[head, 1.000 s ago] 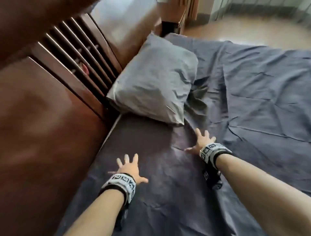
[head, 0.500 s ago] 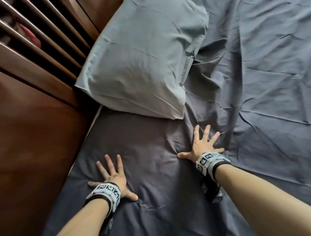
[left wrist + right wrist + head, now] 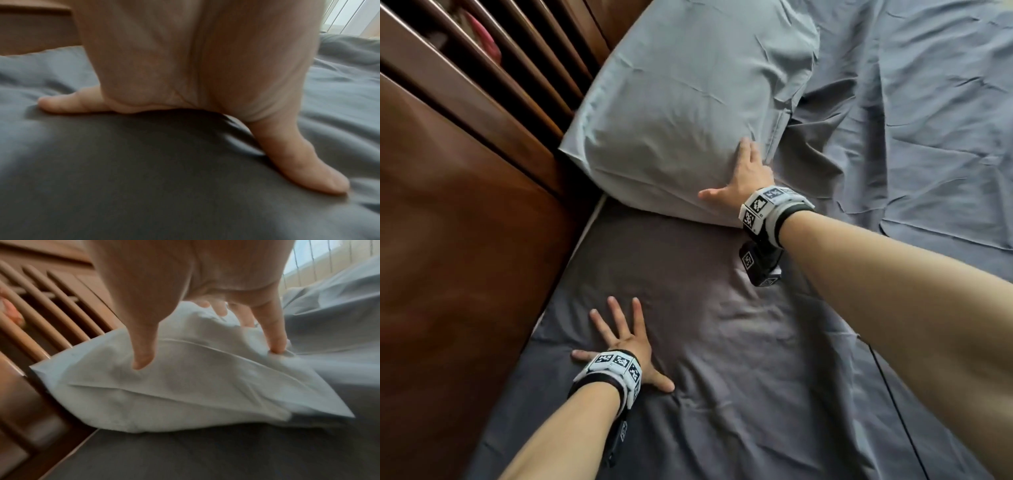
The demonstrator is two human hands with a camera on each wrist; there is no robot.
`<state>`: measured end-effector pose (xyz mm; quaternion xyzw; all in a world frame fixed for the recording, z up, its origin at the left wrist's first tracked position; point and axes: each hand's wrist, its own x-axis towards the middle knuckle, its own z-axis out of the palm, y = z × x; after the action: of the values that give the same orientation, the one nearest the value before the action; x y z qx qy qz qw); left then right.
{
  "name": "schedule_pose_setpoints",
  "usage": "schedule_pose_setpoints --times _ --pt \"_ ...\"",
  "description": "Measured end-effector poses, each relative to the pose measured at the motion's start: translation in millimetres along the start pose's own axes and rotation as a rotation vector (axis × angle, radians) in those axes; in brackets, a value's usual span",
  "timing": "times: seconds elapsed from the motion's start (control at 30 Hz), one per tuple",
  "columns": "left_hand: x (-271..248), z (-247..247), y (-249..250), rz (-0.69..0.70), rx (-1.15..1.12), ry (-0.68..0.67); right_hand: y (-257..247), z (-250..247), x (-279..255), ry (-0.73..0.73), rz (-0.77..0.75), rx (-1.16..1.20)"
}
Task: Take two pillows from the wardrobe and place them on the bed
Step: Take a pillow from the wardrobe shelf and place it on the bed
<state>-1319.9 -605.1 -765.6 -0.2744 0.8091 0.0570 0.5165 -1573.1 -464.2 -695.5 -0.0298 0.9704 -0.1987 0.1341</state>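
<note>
Your right hand [image 3: 748, 174] pressed the pillow [image 3: 688, 102] corner, fingers straight; your left hand [image 3: 625, 346] lay flat on the bed [image 3: 756, 377]. The pillow stretched ahead, nearer the right.

The left hand [image 3: 205, 65] presses flat, fingers [image 3: 304, 167] spread, on the grey bedsheet [image 3: 144, 178].

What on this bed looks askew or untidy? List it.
The grey pillow lies at an angle to the wooden headboard, not square against it. The right hand presses on its near corner, denting it. The bedsheet is rumpled and creased beside the pillow. The left hand lies flat on the sheet. Nothing looks damaged.
</note>
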Motion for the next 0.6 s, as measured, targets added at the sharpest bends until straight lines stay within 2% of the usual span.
schedule_pose_setpoints --times 0.07,0.13,0.23,0.33,0.43,0.5,0.6 --pt "1.2 0.9 -1.2 0.002 -0.007 0.003 -14.6 -0.6 9.7 -0.050 0.075 -0.103" --pt "2.4 1.9 -3.4 0.028 -0.010 0.011 -27.2 -4.5 18.4 -0.072 0.130 -0.019" --pt "5.2 2.4 -3.6 0.055 -0.017 0.010 -36.6 -16.8 18.7 0.052 0.047 0.142" --pt "5.7 3.0 -7.6 0.063 -0.006 0.022 -24.7 -16.6 8.3 0.133 -0.018 0.122" --pt "8.6 7.2 -5.5 0.070 -0.027 0.056 6.2 9.0 -6.5 -0.035 -0.001 -0.065" --pt "12.6 9.2 -6.9 0.081 -0.032 0.079 15.1 27.6 -11.0 -0.119 0.020 -0.050" --pt "12.3 10.8 -7.9 0.070 -0.032 0.089 17.6 40.6 -23.4 -0.086 -0.018 0.029"
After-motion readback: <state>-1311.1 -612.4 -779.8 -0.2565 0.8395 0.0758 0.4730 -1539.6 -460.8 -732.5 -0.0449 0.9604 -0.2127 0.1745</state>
